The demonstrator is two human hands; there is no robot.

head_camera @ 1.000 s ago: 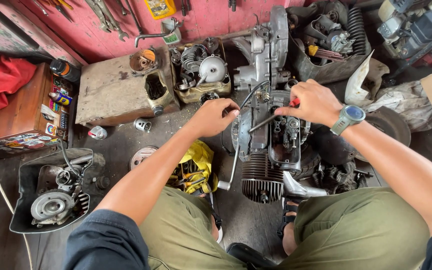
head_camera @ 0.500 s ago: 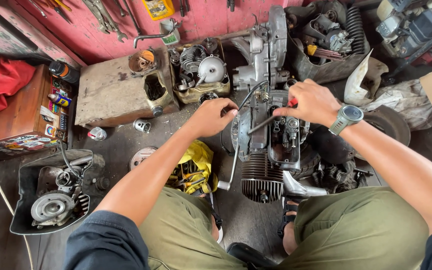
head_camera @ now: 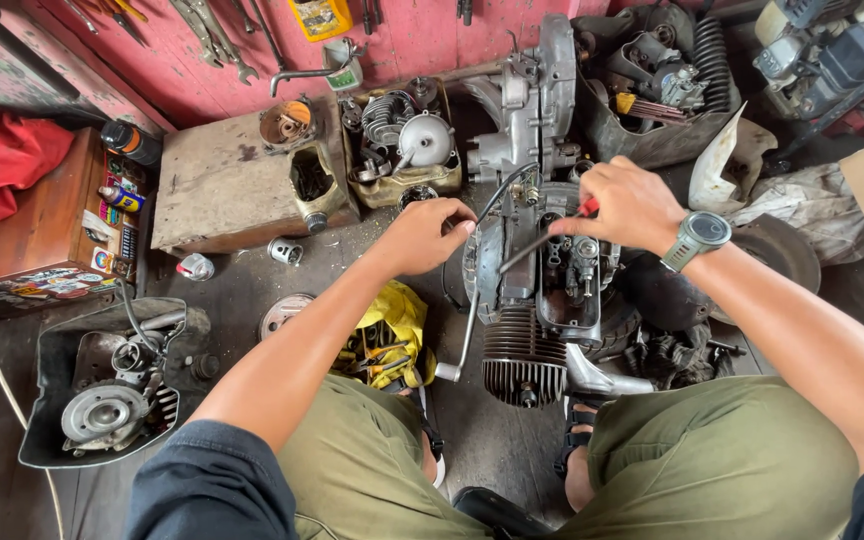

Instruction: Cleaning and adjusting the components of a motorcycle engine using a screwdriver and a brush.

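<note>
A greasy scooter engine [head_camera: 537, 300] with a finned cylinder lies on the floor between my knees. My left hand [head_camera: 422, 235] rests on its left side, fingers curled against the casing near a black cable. My right hand [head_camera: 627, 205], with a grey watch on the wrist, grips a red-handled screwdriver [head_camera: 552, 232] whose dark shaft slants down-left into the engine's open top.
A yellow bag of tools [head_camera: 392, 335] lies by my left knee. Behind it stands a worn metal box [head_camera: 237, 185] and a tray of engine parts [head_camera: 402, 140]. A black tub with a flywheel [head_camera: 102, 390] sits at the left. Wrenches hang on the red wall [head_camera: 202, 40].
</note>
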